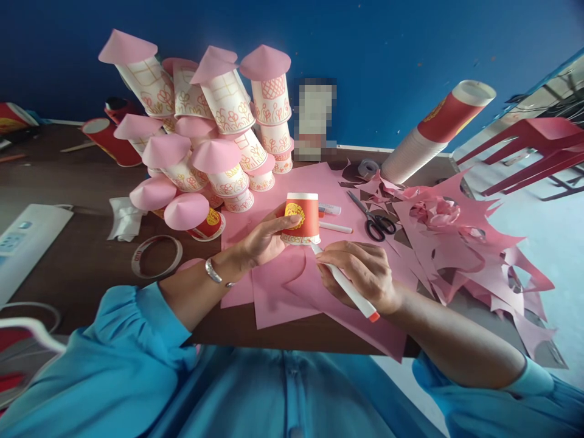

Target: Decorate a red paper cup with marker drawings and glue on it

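My left hand (269,236) grips a red paper cup (308,214) with a yellow emblem, its white band with small drawings facing down toward me. Between the fingers of my right hand (360,274) is a white marker (347,287) with an orange-red end. The marker's tip meets or nearly meets the cup's lower white band; exact contact is too small to tell. Beneath both hands lie pink paper sheets (283,298). Just behind the cup rest another white marker (336,227) and a clear-bodied one (330,209).
Decorated cup towers with pink cone tops (219,157) crowd the left back. Black scissors (375,220) lie right of the cup, with pink paper scraps (456,243) beyond. A tall cup stack (413,155) leans at the back right. A tape roll (157,257) lies left.
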`<move>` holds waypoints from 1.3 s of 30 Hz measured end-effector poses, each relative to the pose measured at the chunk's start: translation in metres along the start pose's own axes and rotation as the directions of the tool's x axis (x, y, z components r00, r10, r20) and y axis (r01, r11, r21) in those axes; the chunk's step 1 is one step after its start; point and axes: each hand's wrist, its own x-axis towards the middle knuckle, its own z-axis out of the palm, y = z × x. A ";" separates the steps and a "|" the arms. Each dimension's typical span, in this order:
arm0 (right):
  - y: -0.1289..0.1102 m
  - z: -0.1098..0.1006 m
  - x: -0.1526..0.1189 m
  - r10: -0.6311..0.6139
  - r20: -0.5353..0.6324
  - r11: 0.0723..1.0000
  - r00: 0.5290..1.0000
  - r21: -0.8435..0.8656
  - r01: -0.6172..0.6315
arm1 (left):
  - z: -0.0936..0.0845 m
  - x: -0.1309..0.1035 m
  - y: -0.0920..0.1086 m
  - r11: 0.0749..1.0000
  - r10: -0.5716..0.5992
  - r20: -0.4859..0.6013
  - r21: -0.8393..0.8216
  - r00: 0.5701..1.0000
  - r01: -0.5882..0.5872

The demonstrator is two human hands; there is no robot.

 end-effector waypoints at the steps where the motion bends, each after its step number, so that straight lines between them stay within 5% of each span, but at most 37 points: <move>1: 0.000 0.000 0.000 0.001 0.005 1.000 1.000 0.000 -0.001 | 0.000 -0.001 0.001 1.000 -0.006 0.002 0.004 1.000 0.006; 21: 0.001 -0.001 0.000 0.018 0.079 1.000 0.997 0.010 -0.019 | -0.004 -0.004 -0.002 0.998 0.034 -0.027 0.054 0.999 -0.032; 39: 0.000 -0.002 -0.001 0.055 0.087 0.998 0.995 0.001 -0.055 | 0.004 -0.003 0.010 0.992 -0.024 0.073 0.128 0.997 0.015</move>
